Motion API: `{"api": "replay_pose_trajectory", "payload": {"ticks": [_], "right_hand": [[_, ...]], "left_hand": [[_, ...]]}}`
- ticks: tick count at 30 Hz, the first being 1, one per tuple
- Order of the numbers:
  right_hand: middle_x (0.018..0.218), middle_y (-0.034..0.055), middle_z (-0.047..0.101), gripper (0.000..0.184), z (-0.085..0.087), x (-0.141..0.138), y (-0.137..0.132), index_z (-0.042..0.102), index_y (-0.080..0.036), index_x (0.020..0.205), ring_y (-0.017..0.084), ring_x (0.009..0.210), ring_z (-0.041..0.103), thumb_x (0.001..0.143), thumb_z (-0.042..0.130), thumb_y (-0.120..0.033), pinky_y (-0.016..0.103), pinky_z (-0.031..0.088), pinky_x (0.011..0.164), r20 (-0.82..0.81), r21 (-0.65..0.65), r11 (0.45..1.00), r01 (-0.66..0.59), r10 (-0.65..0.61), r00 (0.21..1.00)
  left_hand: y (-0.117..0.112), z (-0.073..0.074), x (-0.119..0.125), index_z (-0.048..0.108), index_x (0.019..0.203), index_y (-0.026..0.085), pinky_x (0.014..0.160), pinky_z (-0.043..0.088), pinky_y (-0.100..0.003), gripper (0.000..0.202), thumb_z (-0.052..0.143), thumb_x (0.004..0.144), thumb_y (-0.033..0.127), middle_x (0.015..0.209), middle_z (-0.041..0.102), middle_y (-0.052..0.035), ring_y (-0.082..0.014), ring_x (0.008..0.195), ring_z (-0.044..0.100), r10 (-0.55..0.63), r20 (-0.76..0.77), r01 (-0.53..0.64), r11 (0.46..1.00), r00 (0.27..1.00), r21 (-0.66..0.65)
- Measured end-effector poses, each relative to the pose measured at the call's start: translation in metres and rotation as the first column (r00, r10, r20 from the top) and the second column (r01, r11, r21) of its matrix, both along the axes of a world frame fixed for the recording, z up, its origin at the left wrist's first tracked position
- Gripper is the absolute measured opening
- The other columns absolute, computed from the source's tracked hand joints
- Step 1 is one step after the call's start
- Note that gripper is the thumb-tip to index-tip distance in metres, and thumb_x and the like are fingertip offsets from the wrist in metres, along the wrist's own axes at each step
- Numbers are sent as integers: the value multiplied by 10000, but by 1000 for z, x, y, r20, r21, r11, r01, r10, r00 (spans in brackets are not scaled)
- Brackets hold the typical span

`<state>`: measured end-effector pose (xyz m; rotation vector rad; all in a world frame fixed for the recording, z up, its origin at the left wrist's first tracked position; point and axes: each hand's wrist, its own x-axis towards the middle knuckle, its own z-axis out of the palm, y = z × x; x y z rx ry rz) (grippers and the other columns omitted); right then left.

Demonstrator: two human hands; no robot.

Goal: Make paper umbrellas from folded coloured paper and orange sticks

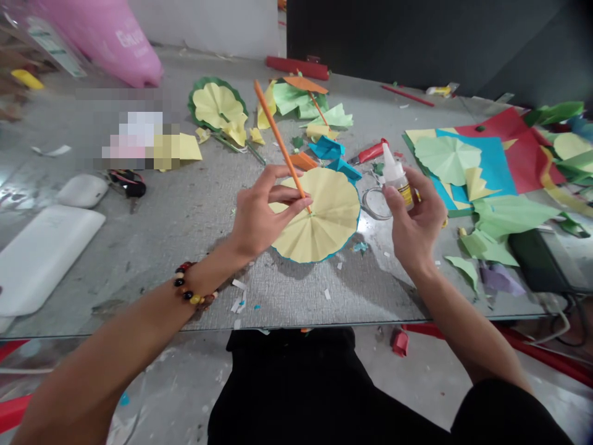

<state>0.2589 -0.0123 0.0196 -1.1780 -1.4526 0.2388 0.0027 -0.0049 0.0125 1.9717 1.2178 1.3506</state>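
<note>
"Pinching what, left hand (264, 213)?"

"An orange stick (278, 139). The fingers (296, 201) are shut tight on it. It leans up and away, its tip on the yellow paper fan (319, 216), near the front edge of the table (139, 259)."

"And the right hand (412, 222)?"

"Curled around a glue bottle (397, 176), tip up, just right of the fan. The left hand is closer."

One head-worn camera looks forward and down from above the near edge of the desk (139, 272), at close range.
</note>
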Motion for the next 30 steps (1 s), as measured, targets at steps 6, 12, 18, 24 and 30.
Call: {"api": "replay_pose_trajectory", "payload": {"ticks": [6, 12, 18, 24, 30], "right_hand": [[1075, 47, 683, 370, -10, 3, 5, 510, -300, 1242, 214, 1005, 707, 924, 672, -397, 409, 593, 895, -11, -66, 987, -150, 149, 989], [1056, 18, 693, 562, -23, 5, 10, 405, -320, 1337, 174, 928, 715, 874, 721, -354, 350, 618, 816, -33, -184, 948, -261, 259, 965], [1073, 41, 678, 675, -32, 5, 13, 361, -310, 1425, 185, 920, 718, 854, 721, -307, 359, 633, 799, 3, -269, 910, -315, 328, 945], [1087, 58, 682, 694, -30, 5, 13, 366, -284, 1433, 190, 948, 706, 836, 717, -245, 381, 623, 864, 24, -269, 916, -298, 316, 948], [1092, 57, 689, 754, -31, 9, 15, 355, -288, 1457, 202, 952, 707, 800, 710, -181, 403, 619, 873, 84, -231, 937, -260, 286, 955]], "left_hand": [[3, -1, -3, 633, 1090, 203, 860, 645, -279, 190, 678, 948, 321, 1048, 778, -33, -171, 950, 768, -63, 38, 62, 998, 997, 10], [2, 3, -2, 661, 1075, 207, 909, 641, -301, 171, 654, 961, 334, 1088, 768, -34, -176, 967, 765, -68, 22, 68, 998, 997, 9], [1, 5, -3, 686, 1084, 226, 930, 627, -273, 142, 646, 966, 295, 1124, 767, -24, -170, 986, 762, -62, -37, 63, 997, 997, 34], [-1, 9, -2, 704, 1062, 226, 934, 623, -270, 124, 644, 964, 276, 1079, 780, -11, -174, 1023, 754, -54, -62, 58, 997, 997, 54], [-1, 7, -2, 698, 1093, 231, 931, 620, -264, 140, 637, 971, 263, 1086, 782, -4, -159, 984, 763, -77, -70, 83, 994, 995, 77]]}}
